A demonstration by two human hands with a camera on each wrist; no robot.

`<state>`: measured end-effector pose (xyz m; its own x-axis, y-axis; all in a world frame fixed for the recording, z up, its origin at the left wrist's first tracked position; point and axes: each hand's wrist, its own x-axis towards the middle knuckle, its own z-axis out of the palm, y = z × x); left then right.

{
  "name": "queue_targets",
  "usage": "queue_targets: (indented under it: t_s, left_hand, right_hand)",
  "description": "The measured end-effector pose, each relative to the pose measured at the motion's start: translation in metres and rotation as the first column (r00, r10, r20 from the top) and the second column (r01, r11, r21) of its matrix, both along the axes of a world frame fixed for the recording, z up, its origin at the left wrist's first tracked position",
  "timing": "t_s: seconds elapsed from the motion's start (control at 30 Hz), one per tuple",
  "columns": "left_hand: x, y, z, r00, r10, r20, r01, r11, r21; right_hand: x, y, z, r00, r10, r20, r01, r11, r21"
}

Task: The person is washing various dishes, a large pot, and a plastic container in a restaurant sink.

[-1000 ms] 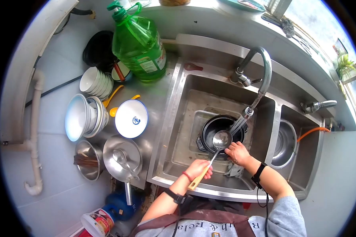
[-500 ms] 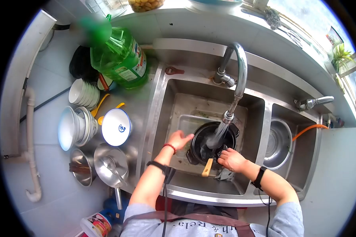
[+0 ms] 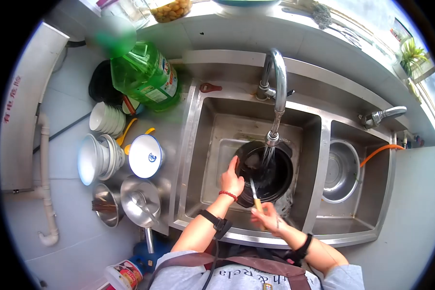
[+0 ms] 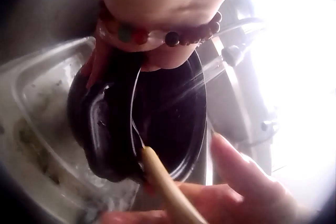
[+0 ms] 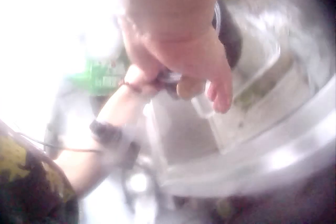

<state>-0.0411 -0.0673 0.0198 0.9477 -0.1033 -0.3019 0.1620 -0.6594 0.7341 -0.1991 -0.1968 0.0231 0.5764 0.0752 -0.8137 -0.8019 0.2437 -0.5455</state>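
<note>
A black two-handled pot (image 3: 275, 186) sits in the larger sink basin under the running water. My left hand (image 3: 232, 182) grips its left rim, thumb toward the inside, as the left wrist view shows. A ladle with a pale wooden handle (image 4: 170, 184) leans over the near rim, its metal shaft running into the pot; its bowl is under the water. Around that handle is my right hand (image 3: 270, 219), fingers extended behind it and thumb (image 4: 236, 166) standing apart from it. The right wrist view is washed out.
Water falls from the curved faucet (image 3: 275, 92). A metal basin (image 3: 340, 171) lies in the smaller sink at right. On the left counter stand a green jug (image 3: 142, 77), stacked bowls (image 3: 106, 118), a white bowl (image 3: 146, 155) and a metal pan (image 3: 140, 195).
My left hand let go of the ladle and took hold of the pot's left rim. The right hand left the pot's near side and moved down to the ladle's handle.
</note>
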Motion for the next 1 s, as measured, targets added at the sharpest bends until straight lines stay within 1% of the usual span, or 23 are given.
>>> queue_targets:
  t_s: [0.03, 0.07, 0.13, 0.17, 0.2, 0.23, 0.27, 0.3, 0.33, 0.37, 0.4, 0.47, 0.5, 0.57, 0.6, 0.63, 0.67, 0.73, 0.77, 0.87, 0.93, 0.97, 1.0]
  left_hand:
    - [0.003, 0.004, 0.005, 1.0, 0.007, 0.005, -0.007, 1.0, 0.028]
    - [0.006, 0.008, 0.008, 0.996, 0.0, 0.091, -0.002, 1.0, 0.016]
    - [0.012, 0.02, 0.014, 0.967, -0.014, 0.253, 0.016, 1.0, -0.006]
    - [0.016, 0.026, 0.022, 0.976, 0.0, 0.218, 0.006, 1.0, -0.028]
    - [0.018, 0.03, 0.029, 0.984, 0.012, 0.178, -0.002, 0.998, -0.056]
    - [0.018, 0.039, 0.025, 0.985, 0.021, 0.168, -0.005, 0.995, -0.095]
    - [0.02, 0.048, 0.018, 0.986, 0.035, 0.161, -0.012, 0.99, -0.14]
    - [0.019, 0.057, 0.009, 0.992, 0.065, 0.105, -0.042, 0.977, -0.207]
    - [0.016, 0.068, -0.018, 0.989, 0.09, 0.116, -0.05, 0.95, -0.307]
    - [0.009, 0.066, -0.018, 0.988, 0.152, 0.012, -0.138, 0.927, -0.349]
    - [0.002, 0.065, -0.018, 0.973, 0.209, -0.097, -0.23, 0.896, -0.379]
    - [-0.01, 0.061, -0.048, 0.92, 0.24, -0.31, -0.345, 0.872, -0.347]
    - [-0.016, 0.054, -0.065, 0.88, 0.274, -0.389, -0.423, 0.823, -0.379]
    - [-0.022, 0.033, -0.084, 0.838, 0.311, -0.448, -0.493, 0.784, -0.378]
    - [-0.023, 0.022, -0.089, 0.823, 0.347, -0.449, -0.526, 0.763, -0.375]
    - [-0.024, 0.016, -0.114, 0.81, 0.363, -0.461, -0.54, 0.769, -0.342]
    - [-0.023, 0.01, -0.121, 0.816, 0.371, -0.444, -0.526, 0.794, -0.304]
    - [-0.017, 0.001, -0.132, 0.831, 0.381, -0.405, -0.492, 0.843, -0.218]
    - [-0.013, -0.002, -0.136, 0.849, 0.376, -0.371, -0.477, 0.848, -0.232]
    - [-0.002, -0.007, -0.135, 0.897, 0.336, -0.287, -0.379, 0.919, -0.11]
    - [0.001, -0.007, -0.134, 0.927, 0.274, -0.257, -0.311, 0.944, -0.111]
    - [0.002, -0.004, -0.134, 0.93, 0.254, -0.266, -0.291, 0.95, -0.112]
    - [0.006, 0.001, -0.134, 0.934, 0.233, -0.271, -0.271, 0.956, -0.111]
  right_hand:
    - [0.015, 0.016, 0.008, 0.984, -0.137, -0.11, 0.164, 0.944, 0.286]
    - [0.035, 0.024, 0.028, 0.925, -0.217, -0.311, 0.347, 0.815, 0.464]
    - [0.033, 0.025, -0.013, 0.956, -0.212, -0.204, 0.294, 0.658, 0.694]
    - [0.044, 0.016, 0.019, 0.974, -0.197, -0.113, 0.226, 0.789, 0.571]
    - [0.05, 0.003, 0.044, 0.992, -0.09, 0.093, 0.069, 0.975, 0.211]
    - [0.051, -0.018, 0.063, 0.975, 0.098, 0.201, -0.082, 0.993, -0.088]
    - [0.037, -0.044, 0.047, 0.845, 0.412, 0.341, -0.192, 0.829, -0.526]
    - [0.033, -0.065, 0.073, 0.75, 0.574, 0.327, -0.171, 0.646, -0.744]
    - [0.027, -0.079, 0.094, 0.751, 0.605, 0.264, -0.182, 0.574, -0.798]
    - [0.023, -0.093, 0.115, 0.692, 0.7, 0.178, -0.228, 0.445, -0.866]
    - [0.018, -0.102, 0.129, 0.598, 0.772, 0.215, -0.152, 0.372, -0.916]
    - [0.011, -0.113, 0.153, 0.577, 0.806, 0.135, -0.218, 0.311, -0.925]
    - [0.007, -0.112, 0.156, 0.586, 0.802, 0.112, -0.217, 0.288, -0.933]
    - [-0.001, -0.111, 0.159, 0.606, 0.793, 0.069, -0.202, 0.237, -0.95]
    - [-0.005, -0.11, 0.157, 0.642, 0.763, 0.081, -0.191, 0.261, -0.946]
    - [-0.011, -0.108, 0.152, 0.676, 0.731, 0.091, -0.18, 0.284, -0.942]
    - [-0.016, -0.107, 0.145, 0.709, 0.698, 0.101, -0.17, 0.308, -0.936]
    - [-0.028, -0.108, 0.13, 0.727, 0.657, 0.201, -0.063, 0.355, -0.933]
    - [-0.034, -0.108, 0.124, 0.745, 0.628, 0.224, -0.042, 0.38, -0.924]
    - [-0.048, -0.109, 0.108, 0.786, 0.547, 0.288, 0.019, 0.444, -0.896]
    - [-0.056, -0.111, 0.095, 0.817, 0.473, 0.328, 0.058, 0.499, -0.864]
    - [-0.056, -0.112, 0.091, 0.797, 0.477, 0.37, 0.1, 0.5, -0.86]
    - [-0.057, -0.114, 0.084, 0.837, 0.403, 0.369, 0.099, 0.552, -0.828]
